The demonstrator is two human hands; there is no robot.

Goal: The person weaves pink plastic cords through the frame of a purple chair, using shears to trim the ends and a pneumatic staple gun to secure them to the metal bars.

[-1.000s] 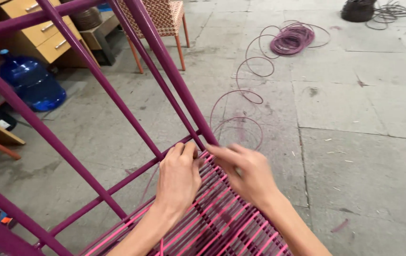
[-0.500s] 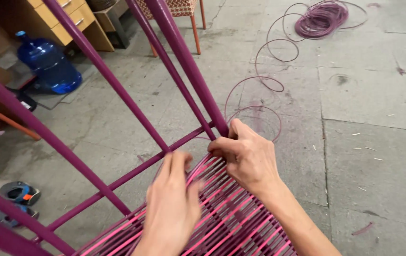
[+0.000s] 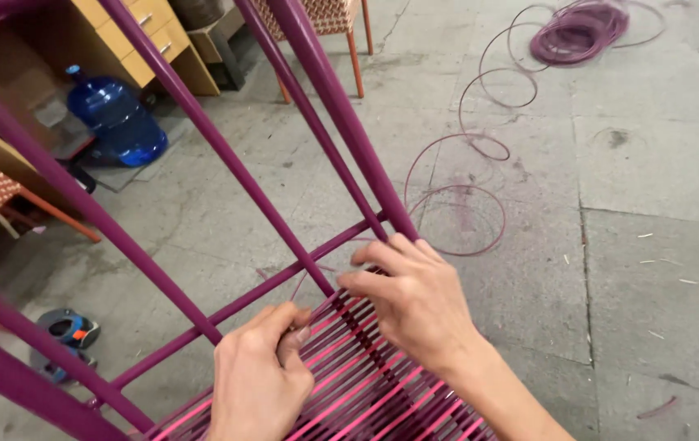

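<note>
A purple metal chair frame fills your view over the concrete floor. You are mid-weave: both hands pinch pink cord at the seat's top rail, left hand closed, right hand curled. Next likely calls for pulling the strand taut.

Upper left, on the concrete floor: big blue water bottle, half see-through, with round body, narrow neck and blue cap. Standing just beside the wooden drawer cabinet, below its front. To the right of the cabinet, near the top edge: brownish box, maybe cardboard, partly cut off. Labels too small to tell.
</note>
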